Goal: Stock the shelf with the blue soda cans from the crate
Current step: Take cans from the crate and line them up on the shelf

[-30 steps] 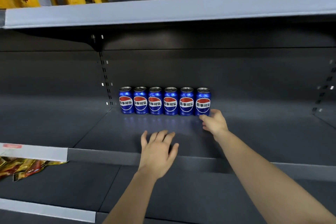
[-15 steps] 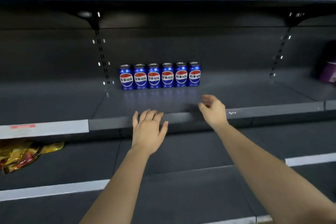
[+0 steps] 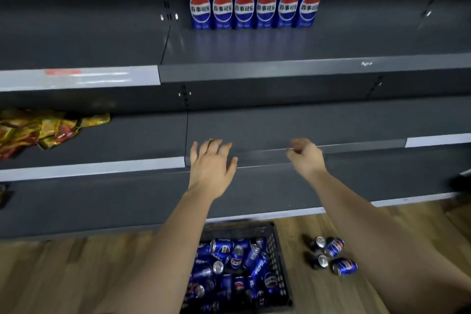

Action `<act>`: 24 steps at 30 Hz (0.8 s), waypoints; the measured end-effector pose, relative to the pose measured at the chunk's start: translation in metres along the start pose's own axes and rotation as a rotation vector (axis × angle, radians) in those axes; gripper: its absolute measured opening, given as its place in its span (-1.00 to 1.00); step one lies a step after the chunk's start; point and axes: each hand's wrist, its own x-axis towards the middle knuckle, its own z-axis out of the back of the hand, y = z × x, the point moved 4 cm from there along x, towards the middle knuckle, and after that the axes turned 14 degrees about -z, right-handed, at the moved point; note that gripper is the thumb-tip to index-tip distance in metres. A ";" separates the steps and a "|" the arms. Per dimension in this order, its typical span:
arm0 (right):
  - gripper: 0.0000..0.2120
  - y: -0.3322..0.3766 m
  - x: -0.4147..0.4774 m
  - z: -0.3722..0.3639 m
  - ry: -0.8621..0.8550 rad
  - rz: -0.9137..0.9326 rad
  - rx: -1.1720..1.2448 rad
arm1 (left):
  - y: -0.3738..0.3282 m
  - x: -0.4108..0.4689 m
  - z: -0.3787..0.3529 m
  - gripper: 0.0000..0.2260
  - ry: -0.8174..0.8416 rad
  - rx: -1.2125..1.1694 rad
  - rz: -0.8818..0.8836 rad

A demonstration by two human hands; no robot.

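Note:
Several blue soda cans [image 3: 254,5] stand upright in a row at the back of the dark shelf [image 3: 280,71]. Below on the floor, a black crate [image 3: 276,250] holds several more blue cans [image 3: 234,260] lying jumbled. My left hand [image 3: 212,166] hovers in front of a lower shelf edge with fingers spread, holding nothing. My right hand [image 3: 307,157] is beside it at the same height, fingers loosely curled and holding nothing. Both hands are well below the row of cans and above the crate.
Several loose blue cans [image 3: 331,256] lie on the wooden floor right of the crate. Yellow and red snack bags [image 3: 38,127] sit on the lower shelf at left. White price strips [image 3: 79,78] run along some shelf edges.
My view has tilted down, bringing the crate and floor into sight. Both hands have drawn back from the can row and dropped to the lower shelf's front edge.

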 end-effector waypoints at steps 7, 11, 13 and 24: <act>-0.60 -0.066 -0.020 -0.063 0.126 -0.126 -0.081 | 0.020 -0.066 -0.060 -0.57 0.210 -0.023 0.120; -0.58 -0.098 -0.024 -0.088 0.172 -0.174 -0.137 | 0.021 -0.093 -0.089 -0.57 0.277 -0.046 0.144; -0.58 -0.113 -0.026 -0.098 0.194 -0.183 -0.181 | 0.020 -0.105 -0.102 -0.57 0.307 -0.053 0.147; -0.65 -0.186 -0.028 -0.140 0.321 -0.224 -0.342 | 0.028 -0.145 -0.177 -0.39 0.446 -0.076 0.214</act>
